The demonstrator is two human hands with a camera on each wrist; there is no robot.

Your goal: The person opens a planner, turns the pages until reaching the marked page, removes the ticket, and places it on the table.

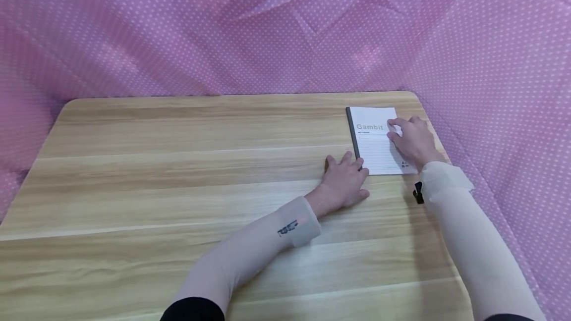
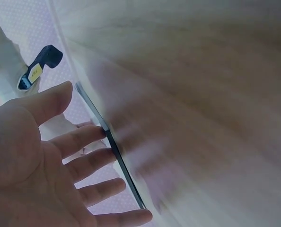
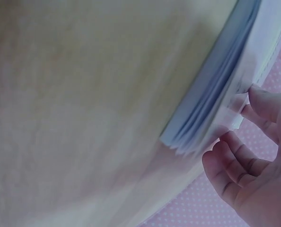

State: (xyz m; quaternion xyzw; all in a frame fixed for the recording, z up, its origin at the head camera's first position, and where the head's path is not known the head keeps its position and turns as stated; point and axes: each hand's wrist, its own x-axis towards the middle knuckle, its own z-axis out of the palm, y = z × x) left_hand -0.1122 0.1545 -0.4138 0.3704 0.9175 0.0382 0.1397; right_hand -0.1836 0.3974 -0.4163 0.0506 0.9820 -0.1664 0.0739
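Head view | notebook (image 1: 372, 152) | left fingers (image 1: 346, 158) at spine (image 1: 352, 130) | right fingers (image 1: 398, 122) at cover (image 1: 374, 114)

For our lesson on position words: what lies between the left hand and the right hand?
In the head view, the white Gambit notebook lies between them: the left hand is at its dark spine, the right hand at the opposite side.

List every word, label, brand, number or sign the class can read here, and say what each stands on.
"Gambit": on the white rectangular paper notebook with a dark spine.
Small line under "Gambit": too small to read surely.
Print in the notebook's lower corner: too small.
Dark marks on the pale fabric left sleeve: unreadable.
Yellow label on the black curved device by the right wrist: too blurred.
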